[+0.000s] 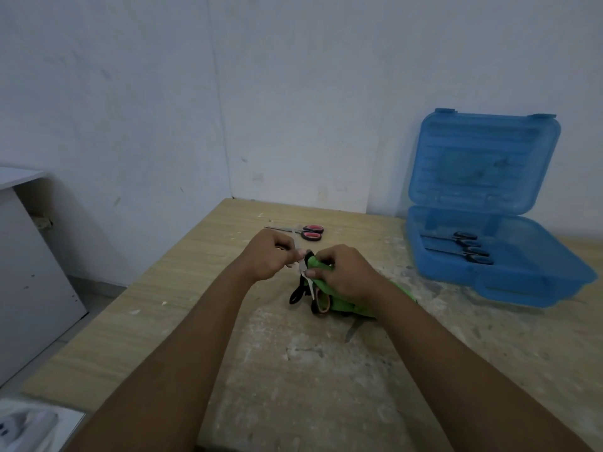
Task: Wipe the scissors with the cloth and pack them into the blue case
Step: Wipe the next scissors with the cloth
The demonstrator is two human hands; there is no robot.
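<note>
My left hand [272, 254] grips a pair of scissors [302, 265] above the middle of the table. My right hand [346, 272] holds the green cloth [346, 303] wrapped around those scissors. Under my hands lie more scissors with black and orange handles [318, 303]. A pink-handled pair [305, 232] lies flat further back. The blue case [496, 275] stands open at the right, lid leaning on the wall, with two black-handled scissors [463, 246] inside.
The wooden table [293, 370] is dusty and scuffed, its left edge running diagonally. A white cabinet [29, 272] stands to the left on the floor. A white object [26, 425] shows at the bottom left corner. The wall is right behind the table.
</note>
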